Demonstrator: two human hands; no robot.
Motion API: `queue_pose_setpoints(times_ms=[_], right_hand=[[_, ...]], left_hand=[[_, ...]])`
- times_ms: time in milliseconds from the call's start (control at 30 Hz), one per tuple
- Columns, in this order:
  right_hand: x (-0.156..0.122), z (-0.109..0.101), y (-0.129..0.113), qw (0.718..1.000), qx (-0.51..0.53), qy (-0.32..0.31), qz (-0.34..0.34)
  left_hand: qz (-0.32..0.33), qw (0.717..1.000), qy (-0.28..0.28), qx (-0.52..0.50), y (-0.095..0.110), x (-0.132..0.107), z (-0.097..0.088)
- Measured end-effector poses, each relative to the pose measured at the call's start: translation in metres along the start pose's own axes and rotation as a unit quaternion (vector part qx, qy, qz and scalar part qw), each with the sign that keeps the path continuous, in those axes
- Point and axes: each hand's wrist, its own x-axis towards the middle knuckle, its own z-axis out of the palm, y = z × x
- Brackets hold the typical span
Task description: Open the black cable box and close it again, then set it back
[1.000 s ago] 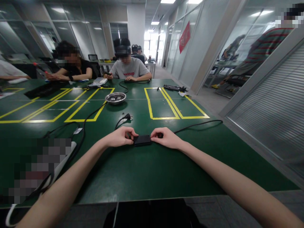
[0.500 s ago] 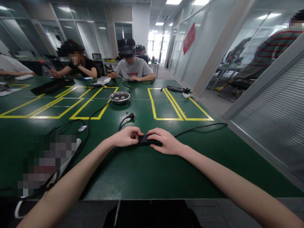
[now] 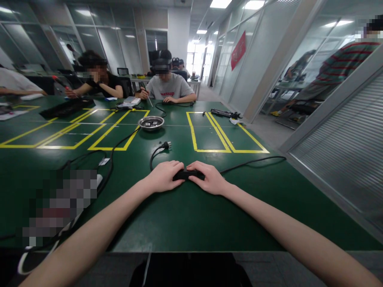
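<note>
A black power adapter (image 3: 187, 175) lies low over the green table (image 3: 191, 223) between my hands. My left hand (image 3: 167, 175) is closed round its left end, thumb on the near side and fingers on the far side. On the other end, my right hand (image 3: 209, 177) grips it in the same way. A short black cord with a plug (image 3: 165, 146) curves out beyond my left hand, prongs pointing right. From behind my right hand a thin black cable (image 3: 251, 160) runs off to the right. My fingers hide both ends of the adapter.
A metal bowl (image 3: 151, 123) with small silvery parts stands further back. Yellow tape rectangles (image 3: 214, 150) mark the table. A blurred-out flat object with cables (image 3: 66, 199) lies left. A folded black tripod (image 3: 226, 114) is at the far right. A co-worker (image 3: 170, 85) sits opposite.
My left hand has gone from pinching at the adapter's left end to wrapping round it. My right fingers have shifted from its top to its sides. The adapter has turned slightly.
</note>
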Motion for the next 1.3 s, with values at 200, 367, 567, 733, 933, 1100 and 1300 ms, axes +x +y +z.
queue_pose_setpoints(times_ms=[200,367,567,733,933,1100,1300], right_hand=[[0.000,-0.004,0.003,0.997,-0.059,-0.023,-0.045],[0.000,-0.004,0.003,0.994,-0.077,-0.012,-0.081],[-0.002,-0.006,0.006,0.967,-0.148,-0.004,-0.208],[-0.003,-0.006,0.007,0.967,-0.160,0.004,-0.199],[0.001,-0.009,0.011,0.965,-0.164,-0.029,-0.202],[-0.001,-0.013,0.017,0.987,-0.112,-0.001,-0.115],[-0.001,-0.008,0.024,0.988,-0.122,0.011,-0.096]], left_hand=[[0.038,0.999,0.000,-0.015,-0.002,0.001,-0.003],[0.032,0.998,0.012,-0.048,-0.002,-0.001,-0.004],[-0.064,0.988,-0.026,-0.135,-0.001,0.000,-0.004],[-0.085,0.967,-0.049,-0.233,0.000,0.001,-0.007],[-0.082,0.981,0.041,-0.171,0.000,0.000,-0.001],[-0.010,0.996,0.074,-0.046,-0.004,0.000,-0.002],[0.004,0.997,0.076,-0.016,-0.006,-0.001,0.002]])
